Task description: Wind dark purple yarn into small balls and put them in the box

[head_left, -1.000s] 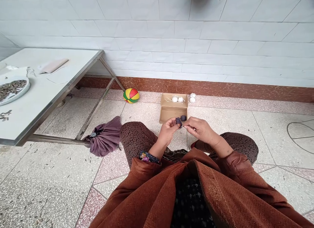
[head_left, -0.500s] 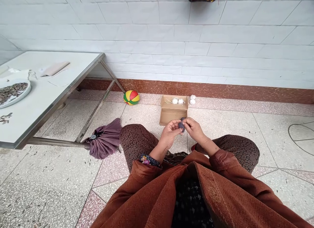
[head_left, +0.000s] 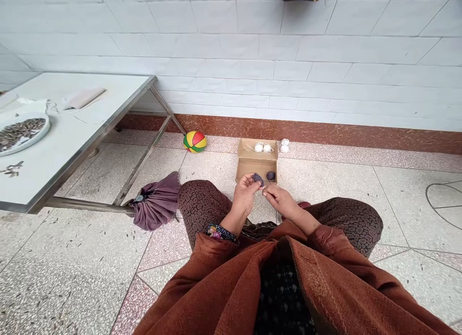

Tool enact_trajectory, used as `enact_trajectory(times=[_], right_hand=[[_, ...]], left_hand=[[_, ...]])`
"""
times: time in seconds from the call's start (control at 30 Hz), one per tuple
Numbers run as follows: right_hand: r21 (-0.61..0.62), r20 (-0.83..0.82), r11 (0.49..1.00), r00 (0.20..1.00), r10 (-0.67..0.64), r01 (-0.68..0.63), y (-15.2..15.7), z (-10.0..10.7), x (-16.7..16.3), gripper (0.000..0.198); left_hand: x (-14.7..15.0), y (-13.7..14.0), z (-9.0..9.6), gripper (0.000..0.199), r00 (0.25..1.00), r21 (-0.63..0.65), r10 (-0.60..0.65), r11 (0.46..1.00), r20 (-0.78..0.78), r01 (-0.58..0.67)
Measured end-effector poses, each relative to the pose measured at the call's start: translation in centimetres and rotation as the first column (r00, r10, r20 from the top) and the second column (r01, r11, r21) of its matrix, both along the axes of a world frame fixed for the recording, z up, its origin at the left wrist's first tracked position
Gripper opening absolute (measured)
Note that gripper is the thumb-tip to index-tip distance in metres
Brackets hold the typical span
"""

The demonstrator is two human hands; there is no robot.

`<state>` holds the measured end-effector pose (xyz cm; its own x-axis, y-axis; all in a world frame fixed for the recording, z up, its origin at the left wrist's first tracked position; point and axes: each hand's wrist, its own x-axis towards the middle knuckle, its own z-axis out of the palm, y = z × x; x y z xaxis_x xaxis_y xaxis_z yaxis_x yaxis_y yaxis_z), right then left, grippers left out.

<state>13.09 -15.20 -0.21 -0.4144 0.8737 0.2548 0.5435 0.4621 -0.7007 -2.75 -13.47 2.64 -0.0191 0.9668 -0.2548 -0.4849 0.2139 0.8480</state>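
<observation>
My left hand point(head_left: 244, 194) pinches a small dark ball of thread point(head_left: 257, 178) at its fingertips, above my knees. My right hand point(head_left: 280, 199) is just to its right and lower, fingers pinched together, seemingly on a thin strand from the ball; the strand is too fine to make out. Past my hands an open cardboard box point(head_left: 256, 165) lies on the floor with a second dark ball point(head_left: 270, 175) inside and two white balls point(head_left: 262, 147) on its raised lid.
More white balls point(head_left: 284, 145) lie beside the box by the wall. A coloured toy ball point(head_left: 195, 141) and a folded purple umbrella point(head_left: 154, 203) are on the floor at left. A metal-framed table point(head_left: 83, 133) carries a plate of seeds point(head_left: 21, 132).
My right hand has drawn away from the dark ball, down and to the right. The left hand keeps the ball and has shifted slightly left, uncovering the second dark ball in the box.
</observation>
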Motion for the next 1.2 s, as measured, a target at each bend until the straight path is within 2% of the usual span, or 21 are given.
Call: enact_trajectory(times=[0.1, 0.2, 0.33, 0.43, 0.5, 0.63, 0.77, 0.93, 1.07, 1.2], right_hand=[[0.018, 0.005, 0.992, 0.992, 0.124, -0.124, -0.5, 1.6, 0.1, 0.018], [0.074, -0.047, 0.988, 0.989, 0.142, -0.138, -0.1, 3.9, 0.7, 0.017], [0.158, -0.116, 0.987, 0.992, 0.055, -0.036, 2.0, 5.8, 1.6, 0.019], [0.164, -0.167, 0.983, 0.984, -0.054, 0.082, 3.5, 5.3, 2.1, 0.021], [0.131, -0.189, 0.981, 0.975, -0.117, 0.144, 3.9, 4.2, 2.1, 0.022], [0.047, -0.22, 0.983, 0.961, -0.165, 0.179, 3.6, 2.3, 1.8, 0.022], [-0.003, -0.231, 0.988, 0.961, -0.151, 0.155, 2.8, 1.6, 1.3, 0.021], [-0.034, -0.196, 0.993, 0.974, -0.118, 0.113, 2.0, 0.6, 1.2, 0.02], [-0.024, -0.086, 0.999, 0.996, -0.037, 0.035, 0.6, -0.3, 1.5, 0.021], [0.008, -0.013, 0.995, 0.995, 0.099, -0.099, -0.7, 1.1, 1.9, 0.021]], left_hand=[[-0.2, 0.2, -0.6, 0.035, 0.992, 0.042, 0.002, 0.999, -0.128, 0.004], [-0.4, 0.1, -0.7, 0.031, 0.96, 0.108, -0.021, 0.993, -0.278, 0.053], [-0.6, -0.4, 0.2, 0.029, 0.91, 0.161, -0.155, 0.959, -0.384, 0.232], [-0.3, -0.8, 0.7, 0.03, 0.886, 0.175, -0.287, 0.913, -0.365, 0.367], [-0.1, -1.0, 0.8, 0.037, 0.897, 0.173, -0.334, 0.903, -0.291, 0.392], [0.1, -0.9, 0.7, 0.043, 0.929, 0.151, -0.337, 0.921, -0.154, 0.359], [0.1, -0.9, 1.0, 0.05, 0.945, 0.111, -0.327, 0.939, -0.017, 0.327], [0.1, -0.8, 0.9, 0.044, 0.953, 0.038, -0.289, 0.957, 0.088, 0.287], [0.0, -0.3, 0.0, 0.043, 0.981, 0.01, -0.188, 0.982, 0.055, 0.188], [-0.3, -0.1, -0.8, 0.038, 0.975, 0.024, -0.114, 0.992, -0.191, 0.121]])
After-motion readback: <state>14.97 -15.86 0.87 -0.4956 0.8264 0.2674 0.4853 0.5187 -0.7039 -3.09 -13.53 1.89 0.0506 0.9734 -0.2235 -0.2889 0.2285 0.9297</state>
